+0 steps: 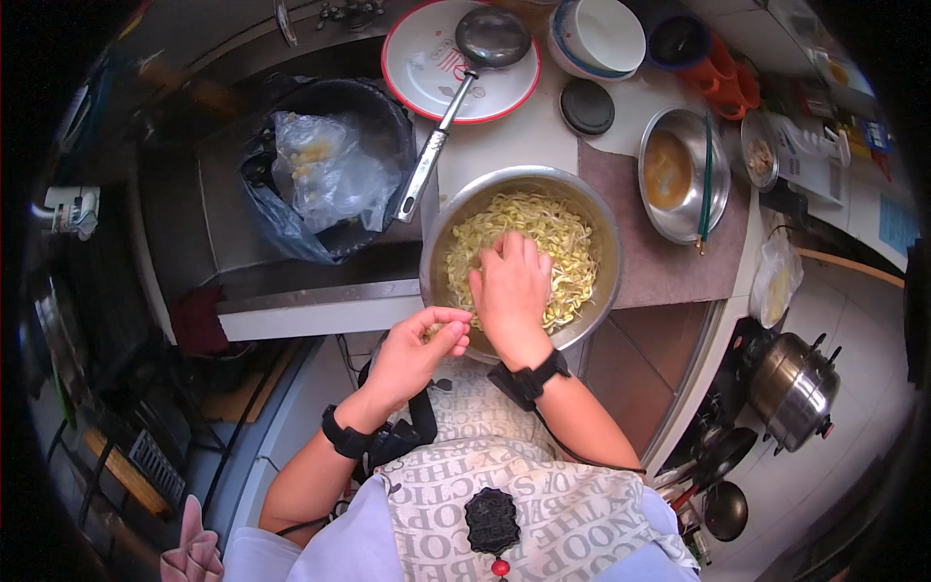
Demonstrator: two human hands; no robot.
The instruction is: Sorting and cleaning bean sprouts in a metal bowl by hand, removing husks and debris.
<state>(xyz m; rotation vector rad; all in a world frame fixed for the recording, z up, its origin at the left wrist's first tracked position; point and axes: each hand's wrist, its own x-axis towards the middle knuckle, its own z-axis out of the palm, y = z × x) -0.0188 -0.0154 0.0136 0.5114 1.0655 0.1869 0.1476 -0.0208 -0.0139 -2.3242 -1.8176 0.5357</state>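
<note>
A stainless steel bowl full of soybean sprouts sits at the counter edge before me. My right hand reaches into it from above, fingers curled down among the sprouts; its fingertips are hidden, so a hold on any sprout cannot be made out. By the bowl's near left rim, my left hand has thumb and forefinger pinched together. Some pale yellow sprout bits show inside its curled fingers. Both wrists wear black straps.
Left of the bowl, a black bag-lined bin holding a clear plastic bag stands in the sink. A ladle lies across a red-rimmed plate. Chopsticks rest on a metal bowl of beige liquid at right.
</note>
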